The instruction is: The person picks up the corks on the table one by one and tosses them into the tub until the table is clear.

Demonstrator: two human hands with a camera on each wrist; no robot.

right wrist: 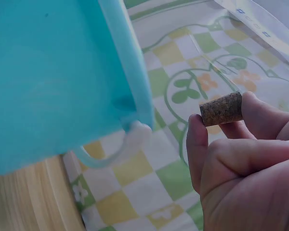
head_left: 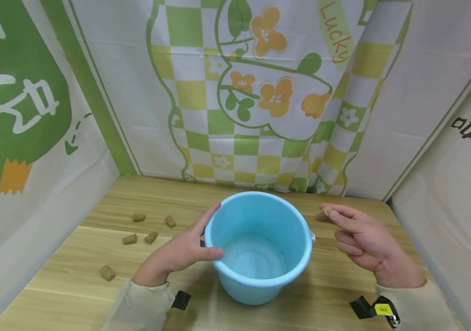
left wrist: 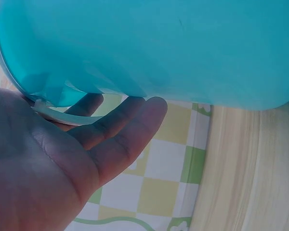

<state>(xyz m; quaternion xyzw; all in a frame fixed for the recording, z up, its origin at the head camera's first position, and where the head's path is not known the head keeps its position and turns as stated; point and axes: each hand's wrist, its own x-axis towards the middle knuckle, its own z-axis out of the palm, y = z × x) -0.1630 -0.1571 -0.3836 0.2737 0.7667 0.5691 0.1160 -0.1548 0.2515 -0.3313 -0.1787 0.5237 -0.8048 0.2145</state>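
My right hand [head_left: 365, 241] pinched a cork [right wrist: 221, 109] between thumb and fingertips, to the right of the blue bucket [head_left: 253, 295] and apart from its rim; the cork was outside the container. My left hand [head_left: 183, 250] grasped the bucket at the left of its rim, the thumb lapped over the edge towards the inside and the fingers spread along the outer wall, as the left wrist view showed.

The bucket, the principal container, stood upright on a wood-grained table [head_left: 65, 280], its mouth turned up towards me. Its inner wall and round, pale blue floor were exposed to the head view. A pale handle [left wrist: 66, 117] met the bucket near the rim and curved close to the fingers of my left hand.

Five further corks lay on the table to the left of the bucket, well apart from it. Of these, one [head_left: 170, 221] lay nearest the bucket; another [head_left: 139, 217] lay to its left; a pair [head_left: 150, 237] [head_left: 129, 239] sat somewhat closer to me; and the fifth [head_left: 107, 272] was closest to me.

Behind the bucket hung a cloth [head_left: 246, 145] printed with checks, orange flowers and the word "Lucky". To the bucket's far left, a green panel [head_left: 16, 105] bore white lettering.
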